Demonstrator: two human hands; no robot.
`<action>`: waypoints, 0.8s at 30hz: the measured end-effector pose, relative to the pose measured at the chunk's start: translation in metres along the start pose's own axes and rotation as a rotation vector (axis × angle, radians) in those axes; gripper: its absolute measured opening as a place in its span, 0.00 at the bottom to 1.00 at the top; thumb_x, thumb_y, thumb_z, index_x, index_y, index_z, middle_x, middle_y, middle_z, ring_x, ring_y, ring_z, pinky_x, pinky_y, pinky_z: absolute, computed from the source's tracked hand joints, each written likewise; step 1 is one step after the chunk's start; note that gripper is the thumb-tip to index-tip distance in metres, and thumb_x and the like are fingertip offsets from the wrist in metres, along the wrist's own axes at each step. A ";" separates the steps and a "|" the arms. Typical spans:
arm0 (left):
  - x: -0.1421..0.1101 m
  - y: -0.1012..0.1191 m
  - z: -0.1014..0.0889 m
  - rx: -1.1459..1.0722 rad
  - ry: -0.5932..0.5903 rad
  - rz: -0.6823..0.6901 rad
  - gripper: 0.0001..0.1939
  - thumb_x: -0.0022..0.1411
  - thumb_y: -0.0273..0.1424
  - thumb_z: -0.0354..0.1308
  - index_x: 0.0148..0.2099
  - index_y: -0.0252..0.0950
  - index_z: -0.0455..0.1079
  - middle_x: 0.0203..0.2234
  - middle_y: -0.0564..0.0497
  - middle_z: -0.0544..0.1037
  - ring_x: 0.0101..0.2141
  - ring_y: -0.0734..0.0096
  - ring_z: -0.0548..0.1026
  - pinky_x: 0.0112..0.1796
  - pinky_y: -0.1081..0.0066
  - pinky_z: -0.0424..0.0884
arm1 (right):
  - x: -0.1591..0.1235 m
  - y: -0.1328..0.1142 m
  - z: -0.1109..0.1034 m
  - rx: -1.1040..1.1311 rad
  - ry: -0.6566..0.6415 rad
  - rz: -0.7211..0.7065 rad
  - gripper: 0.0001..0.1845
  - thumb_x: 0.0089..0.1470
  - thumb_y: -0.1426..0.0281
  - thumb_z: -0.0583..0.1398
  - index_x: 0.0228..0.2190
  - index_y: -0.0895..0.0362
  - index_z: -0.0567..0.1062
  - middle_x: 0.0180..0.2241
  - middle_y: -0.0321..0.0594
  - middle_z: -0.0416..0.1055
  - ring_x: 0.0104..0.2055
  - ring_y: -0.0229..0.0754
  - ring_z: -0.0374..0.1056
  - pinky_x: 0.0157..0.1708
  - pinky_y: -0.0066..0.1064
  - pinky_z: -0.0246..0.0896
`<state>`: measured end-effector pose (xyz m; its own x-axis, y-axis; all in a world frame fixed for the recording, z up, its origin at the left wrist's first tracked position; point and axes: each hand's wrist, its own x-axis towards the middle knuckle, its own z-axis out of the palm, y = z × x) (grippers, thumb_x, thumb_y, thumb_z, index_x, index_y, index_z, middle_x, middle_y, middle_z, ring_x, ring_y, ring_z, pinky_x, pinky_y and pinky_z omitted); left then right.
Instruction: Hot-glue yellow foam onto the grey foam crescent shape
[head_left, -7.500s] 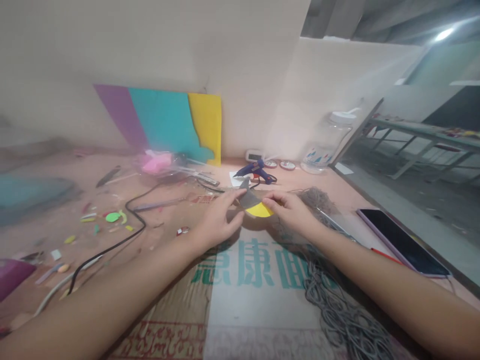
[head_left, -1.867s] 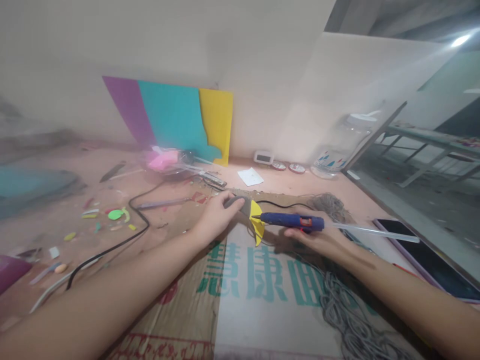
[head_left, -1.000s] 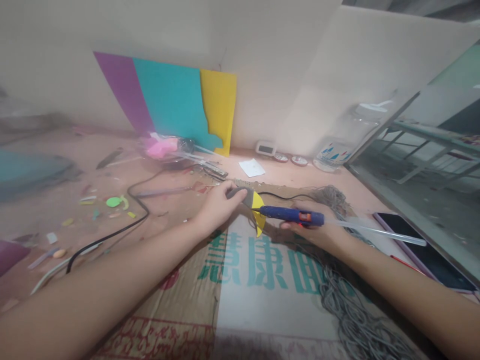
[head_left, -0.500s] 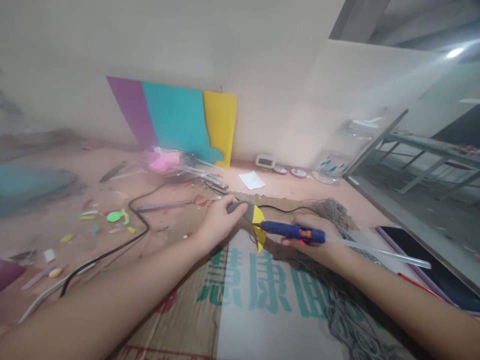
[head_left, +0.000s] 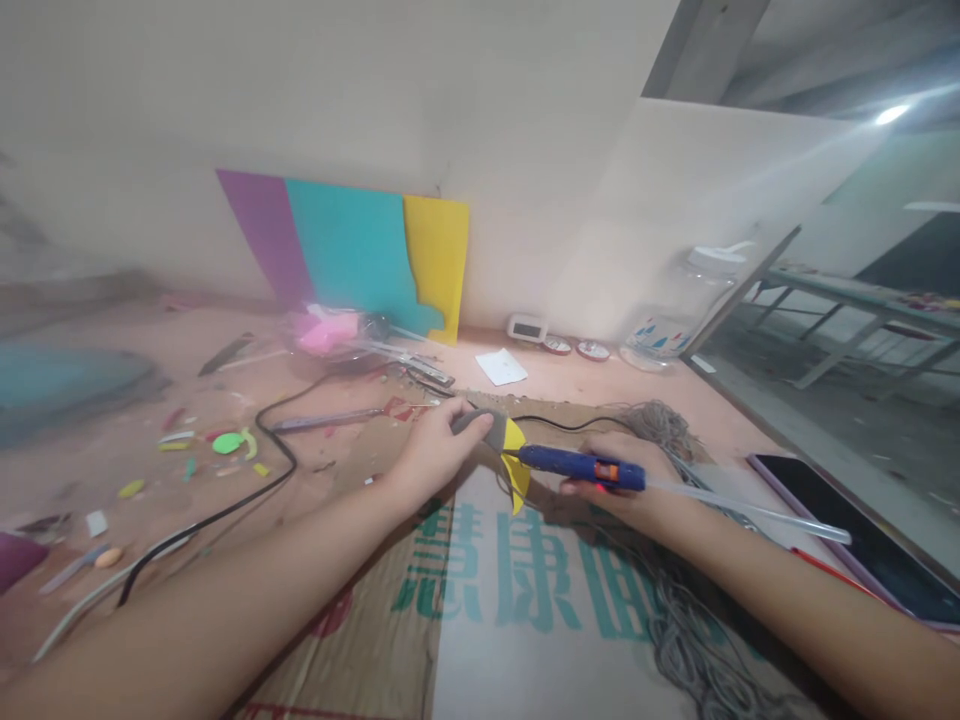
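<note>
Between the thumb and fingers of my left hand (head_left: pixel 442 445) is a small grey and yellow craft piece (head_left: pixel 514 440), with its pointed yellow end hanging downward. My right hand (head_left: pixel 622 480) is closed around a blue hot glue gun (head_left: pixel 577 466), whose handle is hidden by the fingers. The gun's nozzle points left and meets the yellow part, though I cannot tell whether it touches. A long clear glue stick (head_left: pixel 757 507) sticks out of the gun's back end. Grey yarn (head_left: pixel 694 640) lies under and beside my right forearm.
Printed cardboard (head_left: pixel 495 660) covers the table below my hands. A black cable (head_left: pixel 281 470) runs across the left, near coloured scraps (head_left: pixel 229 442). At the right edge lies a phone (head_left: pixel 847 530); a clear bottle (head_left: pixel 660 320) stands behind. Coloured sheets (head_left: pixel 345 240) lean on the wall.
The view has shifted slightly. Both hands keep their hold on the craft piece and the glue gun, with almost no movement between them.
</note>
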<state>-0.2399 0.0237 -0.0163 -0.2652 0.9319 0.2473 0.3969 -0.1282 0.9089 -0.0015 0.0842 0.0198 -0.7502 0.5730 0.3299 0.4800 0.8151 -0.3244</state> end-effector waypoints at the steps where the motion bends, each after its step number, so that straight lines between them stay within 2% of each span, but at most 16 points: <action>1: 0.000 0.000 0.000 0.004 -0.001 0.000 0.13 0.58 0.39 0.55 0.27 0.36 0.64 0.18 0.58 0.66 0.23 0.73 0.66 0.26 0.75 0.59 | 0.000 0.000 0.000 -0.003 0.001 -0.001 0.16 0.51 0.57 0.63 0.21 0.55 0.69 0.21 0.38 0.68 0.26 0.43 0.64 0.25 0.33 0.54; 5: 0.000 0.000 0.000 0.016 -0.009 0.003 0.13 0.58 0.39 0.55 0.28 0.36 0.64 0.19 0.57 0.66 0.23 0.73 0.66 0.26 0.75 0.59 | 0.000 0.003 0.002 -0.031 0.004 0.005 0.16 0.50 0.58 0.63 0.22 0.55 0.70 0.21 0.39 0.69 0.25 0.43 0.64 0.25 0.33 0.54; 11: 0.001 0.000 -0.001 0.014 -0.028 0.007 0.13 0.59 0.40 0.54 0.28 0.36 0.64 0.19 0.57 0.66 0.23 0.73 0.65 0.25 0.75 0.59 | -0.002 0.006 0.004 -0.051 0.076 0.022 0.15 0.49 0.58 0.64 0.22 0.55 0.71 0.22 0.38 0.69 0.26 0.42 0.65 0.25 0.31 0.55; 17: 0.000 -0.001 -0.001 0.024 -0.043 0.018 0.13 0.59 0.41 0.54 0.29 0.36 0.64 0.19 0.57 0.66 0.23 0.73 0.65 0.25 0.75 0.59 | -0.002 0.004 0.001 -0.028 0.044 0.030 0.18 0.50 0.54 0.62 0.21 0.55 0.69 0.21 0.39 0.68 0.25 0.43 0.64 0.24 0.32 0.55; 24: 0.000 0.002 0.000 -0.005 -0.038 0.009 0.14 0.58 0.40 0.55 0.28 0.36 0.63 0.16 0.58 0.65 0.21 0.74 0.63 0.24 0.75 0.57 | -0.002 0.004 0.000 -0.017 0.047 0.078 0.16 0.49 0.56 0.63 0.24 0.55 0.72 0.22 0.39 0.69 0.26 0.44 0.65 0.25 0.32 0.56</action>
<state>-0.2395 0.0234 -0.0145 -0.2280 0.9431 0.2421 0.3949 -0.1377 0.9083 0.0020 0.0860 0.0176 -0.6886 0.6376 0.3454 0.5438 0.7691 -0.3358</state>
